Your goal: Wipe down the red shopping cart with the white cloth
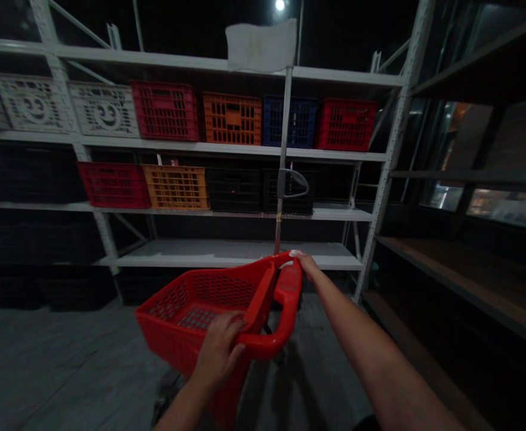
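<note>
A red plastic shopping basket [200,317] with a mesh-like perforated wall is in front of me, tilted, and its long red handle [285,305] rises toward the far corner. My left hand [218,350] wraps around the near part of that handle. At the far end, my right hand [304,264] has its fingers curled over the top of the handle and rim. The basket's lower end is partly hidden by my left hand and forearm.
White metal shelving [227,149] ahead holds several perforated crates, including a red crate [165,111] and an orange crate [232,119]. A thin metal pole [283,155] with a white cloth [261,45] rises behind the basket. Dark shelves [469,281] stand to the right above a grey floor [65,365].
</note>
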Demonstrator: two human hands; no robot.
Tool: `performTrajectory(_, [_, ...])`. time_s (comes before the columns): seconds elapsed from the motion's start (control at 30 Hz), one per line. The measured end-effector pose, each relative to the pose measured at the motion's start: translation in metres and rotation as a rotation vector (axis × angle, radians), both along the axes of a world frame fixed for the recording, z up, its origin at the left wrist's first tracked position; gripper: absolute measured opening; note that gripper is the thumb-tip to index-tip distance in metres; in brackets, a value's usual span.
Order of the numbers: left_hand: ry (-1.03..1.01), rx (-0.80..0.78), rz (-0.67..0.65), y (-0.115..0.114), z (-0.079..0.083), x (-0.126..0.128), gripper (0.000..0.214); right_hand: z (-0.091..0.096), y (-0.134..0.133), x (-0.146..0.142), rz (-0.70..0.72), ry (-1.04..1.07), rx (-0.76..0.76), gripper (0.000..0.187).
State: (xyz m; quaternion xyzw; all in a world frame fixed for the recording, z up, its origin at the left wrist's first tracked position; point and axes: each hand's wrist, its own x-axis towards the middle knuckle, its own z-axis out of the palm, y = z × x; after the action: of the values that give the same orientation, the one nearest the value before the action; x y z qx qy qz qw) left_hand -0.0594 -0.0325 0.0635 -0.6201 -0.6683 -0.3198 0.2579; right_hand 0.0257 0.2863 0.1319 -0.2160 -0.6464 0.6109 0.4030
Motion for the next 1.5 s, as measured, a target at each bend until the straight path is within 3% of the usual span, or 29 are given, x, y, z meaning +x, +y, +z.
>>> performTrajectory(0.1, [-0.001, -0.039, -0.036, 0.01, 0.008, 0.024, 0.052, 0.004, 0.019, -0.008, -0.009, -0.05, -0.015, 0.026])
performTrajectory(0.23, [0.025, -0.063, 0.105, 0.02, 0.001, 0.032, 0.057, 0.0, 0.022, -0.006, -0.045, -0.069, 0.031, 0.033])
performTrajectory(0.4, [0.082, 0.002, 0.133, 0.021, -0.011, 0.025, 0.06, -0.025, -0.02, 0.027, -0.106, -0.061, 0.171, 0.036])
performTrajectory(0.5, [0.075, 0.005, 0.123, 0.022, -0.011, 0.027, 0.061, -0.039, -0.068, 0.061, -0.063, -0.069, 0.424, 0.037])
performTrajectory(0.57, [0.069, 0.007, 0.123, 0.022, -0.009, 0.029, 0.06, -0.038, -0.095, 0.08, 0.075, -0.124, 0.707, 0.036])
performTrajectory(0.63, [0.072, 0.03, 0.118, 0.021, -0.008, 0.031, 0.058, -0.027, -0.106, 0.088, 0.245, -0.198, 0.925, 0.036])
performTrajectory(0.73, [0.086, 0.077, 0.096, 0.017, -0.008, 0.031, 0.056, -0.004, -0.086, 0.08, 0.322, -0.257, 0.993, 0.036])
performTrajectory(0.87, [0.098, 0.107, 0.071, 0.005, -0.01, 0.026, 0.055, 0.017, -0.043, 0.05, 0.21, -0.386, 0.928, 0.033])
performTrajectory(0.97, [0.089, 0.106, 0.071, -0.002, -0.01, 0.021, 0.056, 0.025, -0.041, 0.032, 0.271, -0.51, 0.972, 0.031])
performTrajectory(1.07, [0.082, 0.124, 0.055, -0.006, -0.01, 0.015, 0.056, 0.033, -0.066, 0.019, 0.408, -0.585, 1.029, 0.026])
performTrajectory(1.17, [0.044, 0.103, 0.033, -0.008, -0.009, 0.009, 0.057, 0.043, -0.103, 0.01, 0.605, -0.71, 1.177, 0.025])
performTrajectory(1.33, [-0.016, 0.088, -0.003, -0.017, -0.006, -0.003, 0.059, 0.055, -0.166, 0.02, 0.889, -0.746, 1.385, 0.019])
performTrajectory(1.4, [-0.015, 0.119, -0.026, -0.021, -0.006, -0.011, 0.057, 0.054, -0.19, 0.032, 0.906, -0.696, 1.414, 0.02])
performTrajectory(1.5, [-0.03, 0.155, -0.051, -0.023, -0.009, -0.021, 0.054, 0.043, -0.223, 0.05, 0.729, -0.628, 1.375, 0.035])
